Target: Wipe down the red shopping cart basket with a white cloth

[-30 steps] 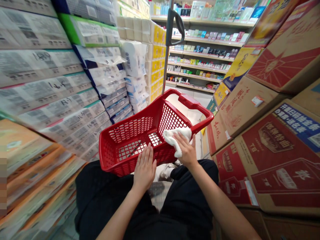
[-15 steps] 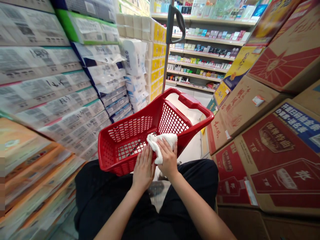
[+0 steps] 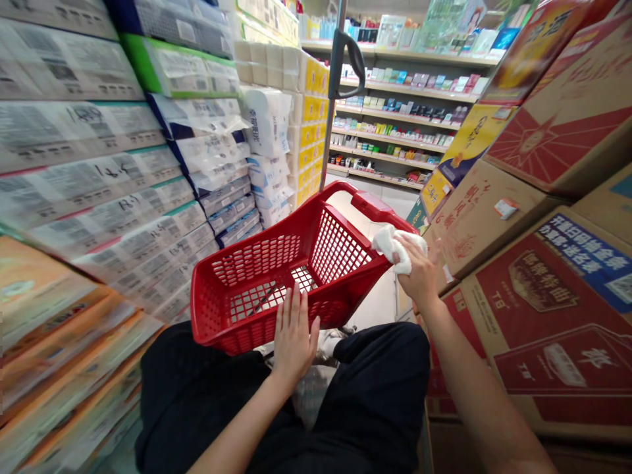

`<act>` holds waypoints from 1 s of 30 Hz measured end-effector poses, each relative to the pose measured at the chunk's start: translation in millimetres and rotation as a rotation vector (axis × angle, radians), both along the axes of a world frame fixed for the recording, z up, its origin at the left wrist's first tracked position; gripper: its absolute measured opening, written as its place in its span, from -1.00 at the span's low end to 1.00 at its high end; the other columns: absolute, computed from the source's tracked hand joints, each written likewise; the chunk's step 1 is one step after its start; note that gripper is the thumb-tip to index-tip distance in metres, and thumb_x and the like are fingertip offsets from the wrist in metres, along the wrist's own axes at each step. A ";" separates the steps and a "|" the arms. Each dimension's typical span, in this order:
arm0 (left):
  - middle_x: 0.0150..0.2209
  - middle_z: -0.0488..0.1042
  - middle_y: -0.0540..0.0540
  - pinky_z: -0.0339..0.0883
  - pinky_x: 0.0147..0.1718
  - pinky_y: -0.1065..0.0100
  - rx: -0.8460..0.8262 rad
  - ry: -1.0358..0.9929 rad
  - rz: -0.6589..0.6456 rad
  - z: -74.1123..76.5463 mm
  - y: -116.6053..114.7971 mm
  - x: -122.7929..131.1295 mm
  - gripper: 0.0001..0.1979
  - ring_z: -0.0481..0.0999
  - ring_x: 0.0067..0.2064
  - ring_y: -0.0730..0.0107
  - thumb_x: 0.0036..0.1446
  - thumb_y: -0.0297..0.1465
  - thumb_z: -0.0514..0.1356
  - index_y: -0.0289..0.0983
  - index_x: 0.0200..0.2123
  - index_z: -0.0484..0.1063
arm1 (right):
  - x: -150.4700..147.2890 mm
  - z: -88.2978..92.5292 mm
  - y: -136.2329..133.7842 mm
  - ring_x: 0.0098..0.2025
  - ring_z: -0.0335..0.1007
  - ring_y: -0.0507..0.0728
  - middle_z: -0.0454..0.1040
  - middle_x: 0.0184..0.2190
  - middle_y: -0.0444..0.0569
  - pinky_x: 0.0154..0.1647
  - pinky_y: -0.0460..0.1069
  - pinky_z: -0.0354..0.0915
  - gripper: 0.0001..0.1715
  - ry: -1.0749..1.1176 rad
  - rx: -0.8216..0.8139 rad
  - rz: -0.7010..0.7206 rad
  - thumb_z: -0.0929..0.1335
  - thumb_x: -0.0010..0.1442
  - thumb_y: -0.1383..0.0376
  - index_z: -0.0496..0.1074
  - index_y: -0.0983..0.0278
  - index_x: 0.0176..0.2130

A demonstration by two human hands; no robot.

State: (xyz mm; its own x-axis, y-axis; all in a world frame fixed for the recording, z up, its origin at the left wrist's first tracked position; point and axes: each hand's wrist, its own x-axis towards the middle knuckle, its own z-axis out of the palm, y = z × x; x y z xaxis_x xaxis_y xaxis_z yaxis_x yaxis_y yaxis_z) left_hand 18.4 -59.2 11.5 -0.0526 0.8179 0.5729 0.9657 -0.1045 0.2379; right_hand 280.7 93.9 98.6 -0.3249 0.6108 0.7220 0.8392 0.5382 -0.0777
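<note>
A red plastic shopping basket (image 3: 257, 263) rests tilted on my lap, its open mesh inside facing me. My left hand (image 3: 295, 336) lies flat against the basket's near wall, fingers stretched out and together, steadying it. My right hand (image 3: 419, 270) is closed on a white cloth (image 3: 392, 245) and presses it onto the basket's rim at the right corner, below the red handle (image 3: 370, 204). The basket holds nothing.
Stacked tissue and paper packs (image 3: 123, 164) fill the left side. Red and brown cardboard cartons (image 3: 543, 263) are piled close on the right. A grey pole with a black handle (image 3: 345, 59) stands ahead. Store shelves with small goods (image 3: 395, 125) line the back across a narrow aisle.
My right hand with the cloth slid left along the near rim to my left hand, then swept out to the right corner. The left hand stayed on the near wall.
</note>
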 end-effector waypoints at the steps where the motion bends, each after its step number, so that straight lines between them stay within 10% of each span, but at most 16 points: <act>1: 0.42 -0.10 -0.26 -0.02 0.33 0.04 -0.014 0.022 -0.059 5.3 6.7 7.4 -0.35 -0.13 0.43 0.12 0.34 -0.31 -0.03 -0.37 0.40 -0.16 | 2.5 4.4 4.0 0.24 0.29 0.23 0.47 0.12 0.03 0.39 0.36 -0.55 -0.57 0.033 0.001 -0.025 0.17 0.35 0.24 0.39 0.20 0.12; 6: 0.40 -0.01 -0.22 -0.02 0.34 0.15 -0.046 0.064 -0.298 25.5 48.6 50.3 -0.38 -0.06 0.42 0.24 0.37 -0.27 -0.11 -0.42 0.39 -0.16 | -27.1 -3.2 -7.3 0.26 0.27 0.24 0.50 0.08 0.00 0.38 0.39 -0.47 -0.60 0.170 0.002 -0.095 0.18 0.33 0.27 0.43 0.20 0.07; 11: 0.38 0.03 -0.28 -0.01 0.33 0.09 0.016 0.019 -0.276 21.4 65.8 69.8 -0.34 0.00 0.41 0.17 0.36 -0.27 -0.09 -0.43 0.40 -0.23 | -59.8 -26.1 -40.5 0.31 0.18 0.25 0.43 0.16 0.04 0.40 0.35 -0.43 -0.54 0.089 -0.045 -0.019 0.18 0.33 0.29 0.35 0.21 0.17; 22: 0.42 -0.08 -0.22 -0.09 0.36 0.15 0.002 0.112 -0.242 12.2 67.4 68.1 -0.33 -0.12 0.43 0.23 0.35 -0.28 -0.10 -0.43 0.40 -0.26 | 40.9 13.4 21.2 0.23 0.31 0.24 0.50 0.08 0.02 0.41 0.34 -0.50 -0.59 -0.028 0.014 0.043 0.16 0.38 0.18 0.44 0.18 0.06; 30: 0.41 -0.05 -0.24 -0.07 0.35 0.15 0.009 0.087 -0.259 14.9 62.7 65.0 -0.34 -0.10 0.43 0.23 0.35 -0.30 -0.08 -0.43 0.40 -0.24 | -58.8 -27.1 -28.3 0.27 0.25 0.28 0.50 0.07 0.10 0.38 0.41 -0.36 -0.57 0.287 0.096 -0.140 0.14 0.37 0.25 0.43 0.25 0.08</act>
State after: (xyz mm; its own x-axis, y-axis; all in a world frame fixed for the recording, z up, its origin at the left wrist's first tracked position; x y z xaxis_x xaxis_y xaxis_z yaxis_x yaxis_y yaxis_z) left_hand 83.4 3.5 26.3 0.2075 0.7926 0.5734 0.9233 -0.3523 0.1528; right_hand 221.9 65.6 71.5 -0.0173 0.5598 0.8285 0.8568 0.4354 -0.2762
